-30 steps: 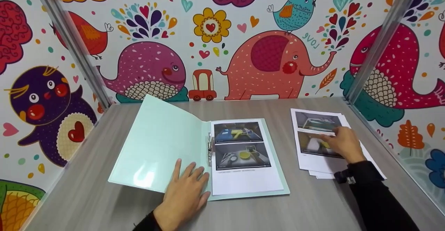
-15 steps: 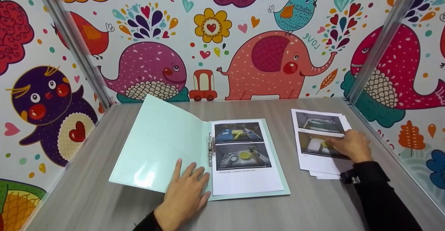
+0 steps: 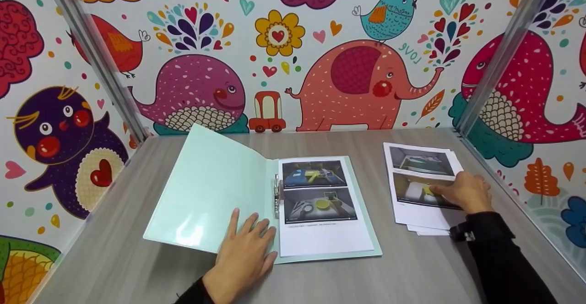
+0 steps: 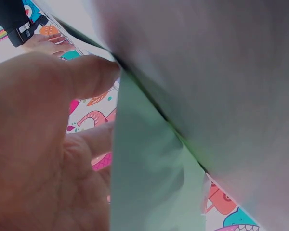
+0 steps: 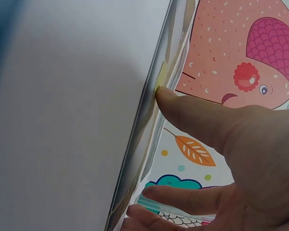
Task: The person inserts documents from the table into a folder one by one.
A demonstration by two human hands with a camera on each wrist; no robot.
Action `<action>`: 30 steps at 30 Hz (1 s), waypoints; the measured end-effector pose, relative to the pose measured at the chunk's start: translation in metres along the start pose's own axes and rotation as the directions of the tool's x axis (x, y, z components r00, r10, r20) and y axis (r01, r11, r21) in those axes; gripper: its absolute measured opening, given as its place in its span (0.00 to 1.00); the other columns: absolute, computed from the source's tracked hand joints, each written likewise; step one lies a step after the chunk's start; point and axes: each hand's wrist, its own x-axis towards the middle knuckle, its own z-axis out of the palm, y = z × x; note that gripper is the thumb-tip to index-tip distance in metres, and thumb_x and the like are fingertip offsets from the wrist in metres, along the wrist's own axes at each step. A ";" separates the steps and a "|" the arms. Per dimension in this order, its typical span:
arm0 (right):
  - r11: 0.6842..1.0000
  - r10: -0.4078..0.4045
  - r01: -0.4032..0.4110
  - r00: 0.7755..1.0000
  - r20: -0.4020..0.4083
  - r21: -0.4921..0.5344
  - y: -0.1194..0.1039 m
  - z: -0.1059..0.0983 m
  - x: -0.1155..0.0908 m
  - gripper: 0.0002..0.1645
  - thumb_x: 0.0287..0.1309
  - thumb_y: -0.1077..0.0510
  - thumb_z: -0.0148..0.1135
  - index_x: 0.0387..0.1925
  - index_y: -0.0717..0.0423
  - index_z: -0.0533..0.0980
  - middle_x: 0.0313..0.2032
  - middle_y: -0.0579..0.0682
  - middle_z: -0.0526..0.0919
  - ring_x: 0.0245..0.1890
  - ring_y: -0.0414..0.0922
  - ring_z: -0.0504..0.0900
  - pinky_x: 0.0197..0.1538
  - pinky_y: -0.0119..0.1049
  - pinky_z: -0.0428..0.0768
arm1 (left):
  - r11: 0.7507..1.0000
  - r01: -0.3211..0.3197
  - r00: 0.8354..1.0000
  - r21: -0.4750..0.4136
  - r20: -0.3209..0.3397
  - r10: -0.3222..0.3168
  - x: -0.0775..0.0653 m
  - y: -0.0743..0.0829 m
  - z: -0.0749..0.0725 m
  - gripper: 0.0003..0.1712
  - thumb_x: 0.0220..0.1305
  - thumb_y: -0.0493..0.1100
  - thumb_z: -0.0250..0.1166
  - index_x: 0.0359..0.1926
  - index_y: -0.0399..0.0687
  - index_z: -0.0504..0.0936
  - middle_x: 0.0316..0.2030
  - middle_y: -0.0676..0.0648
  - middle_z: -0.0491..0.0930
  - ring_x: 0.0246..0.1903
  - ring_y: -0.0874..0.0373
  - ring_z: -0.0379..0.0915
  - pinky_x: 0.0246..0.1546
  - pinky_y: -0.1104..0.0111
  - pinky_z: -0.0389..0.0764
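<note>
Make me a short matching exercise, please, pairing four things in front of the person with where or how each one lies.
Things:
1. folder
2. metal clip
3. loose sheets
4. left hand

Places and states:
A. stacked unevenly, right of the folder
B. resting at the folder's near edge
C. pale green, lying open
D. silvery, near the folder's fold

Pairs: 1-C, 2-D, 3-A, 4-B
</note>
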 end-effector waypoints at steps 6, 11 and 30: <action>1.000 0.004 -0.004 1.000 -0.005 0.013 0.000 0.000 0.000 0.52 0.71 0.39 0.80 0.61 0.88 0.76 0.53 0.81 0.75 0.54 0.74 0.70 0.60 0.71 0.77 | 1.000 -0.004 1.000 0.002 0.005 0.004 0.001 0.000 0.000 0.29 0.78 0.64 0.73 0.68 0.54 0.89 0.71 0.47 0.88 0.78 0.41 0.78 0.86 0.29 0.68; 0.999 0.011 -0.011 1.000 0.007 0.047 0.003 -0.001 0.002 0.53 0.72 0.39 0.80 0.64 0.89 0.74 0.56 0.83 0.75 0.57 0.75 0.68 0.65 0.73 0.73 | 1.000 -0.003 1.000 -0.003 0.009 0.003 0.001 0.000 0.000 0.29 0.78 0.65 0.72 0.69 0.54 0.88 0.71 0.47 0.88 0.78 0.41 0.78 0.87 0.29 0.67; 0.993 0.061 -0.055 0.996 -0.066 0.101 0.009 -0.002 0.005 0.57 0.63 0.43 0.87 0.65 0.89 0.71 0.58 0.84 0.77 0.57 0.76 0.70 0.65 0.75 0.76 | 1.000 -0.009 1.000 0.000 -0.005 0.009 0.000 0.000 -0.001 0.29 0.78 0.63 0.73 0.69 0.54 0.89 0.71 0.48 0.88 0.78 0.42 0.79 0.86 0.30 0.69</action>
